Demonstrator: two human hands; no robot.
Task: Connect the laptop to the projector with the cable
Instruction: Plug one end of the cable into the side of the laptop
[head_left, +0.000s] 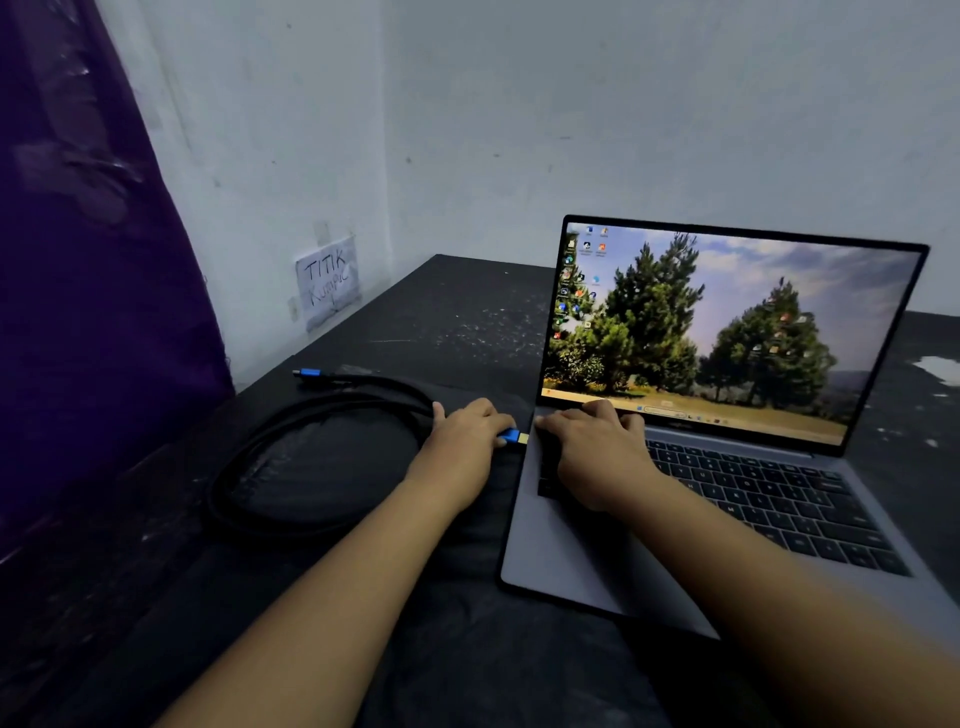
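An open grey laptop (727, 467) stands on the dark table, its screen lit with a picture of trees. A black cable (291, 441) lies coiled to its left. My left hand (467, 436) grips the cable's blue plug (511, 435), whose gold tip sits right at the laptop's left edge. The cable's other blue plug (309, 372) lies free at the far side of the coil. My right hand (592, 452) rests flat on the left end of the keyboard, pressing on the laptop. No projector is in view.
The dark table (457, 312) fills a corner between two pale walls. A paper note (327, 283) with handwriting is taped low on the left wall. Purple cloth (88, 260) hangs at the far left. White flecks mark the table at the right edge.
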